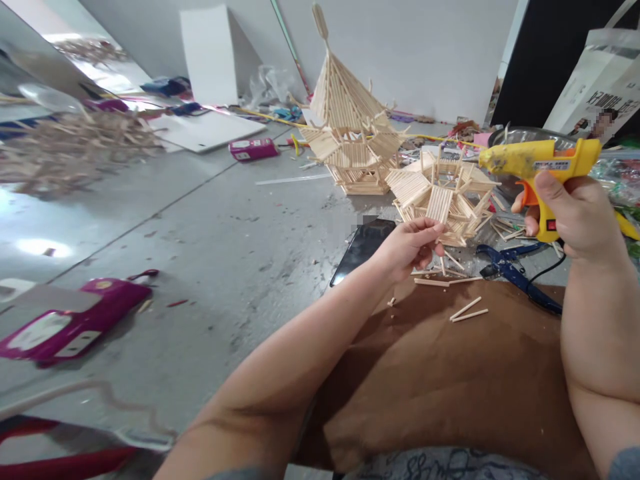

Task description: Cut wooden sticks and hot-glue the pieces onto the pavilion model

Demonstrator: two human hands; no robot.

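Note:
My right hand (587, 213) is wrapped round the handle of a yellow hot glue gun (543, 159) with an orange trigger, its nozzle pointing left. My left hand (417, 243) is closed in a pinch at the near side of a small model (460, 207) built from wooden sticks. What its fingertips hold cannot be made out. Behind stands a taller stick tower (350, 107) with a pointed roof. Loose wooden sticks (467, 310) lie on a brown cloth (450, 373) over my lap. Blue-handled cutters (515, 267) lie below the glue gun.
A black phone (363, 250) lies on the grey floor (200, 233) beside my left hand. Purple devices (75, 320) and a blurred heap of sticks (70, 150) are at left. A metal bowl (530, 137) and a white bag (590, 87) stand at right.

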